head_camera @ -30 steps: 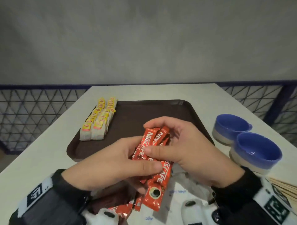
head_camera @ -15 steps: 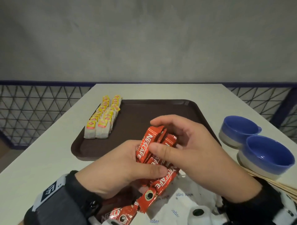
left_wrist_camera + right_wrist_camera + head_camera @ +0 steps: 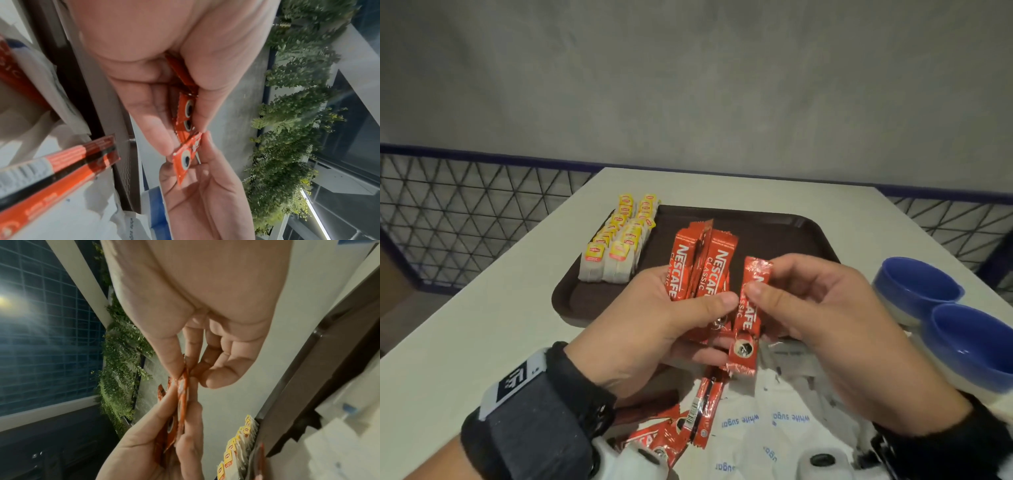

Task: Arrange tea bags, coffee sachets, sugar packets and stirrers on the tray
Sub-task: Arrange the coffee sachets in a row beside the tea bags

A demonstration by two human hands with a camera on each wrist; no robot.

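The red coffee sachets read "NESCAFE CLASSIC" in white, each with a small cup picture near its lower end. The left hand (image 3: 654,329) grips a bunch of sachets (image 3: 700,270) upright, thumb pressed across their fronts and fingers curled behind, above the near edge of the brown tray (image 3: 774,233). Just right of that bunch, the right hand (image 3: 835,329) pinches a single sachet (image 3: 748,315) between thumb and forefinger at its upper half; its lower end hangs free below the fingers, and its side touches the left thumb tip. More loose sachets (image 3: 702,418) lie on the table (image 3: 465,335) nearer than the tray, beside white sugar packets (image 3: 777,421) printed "white sugar" in blue. On the tray's left side stand two rows of tea bags (image 3: 616,250), white with yellow and red tags; the writing there is too small to read. Right of the tray sit two blue bowls (image 3: 945,318).
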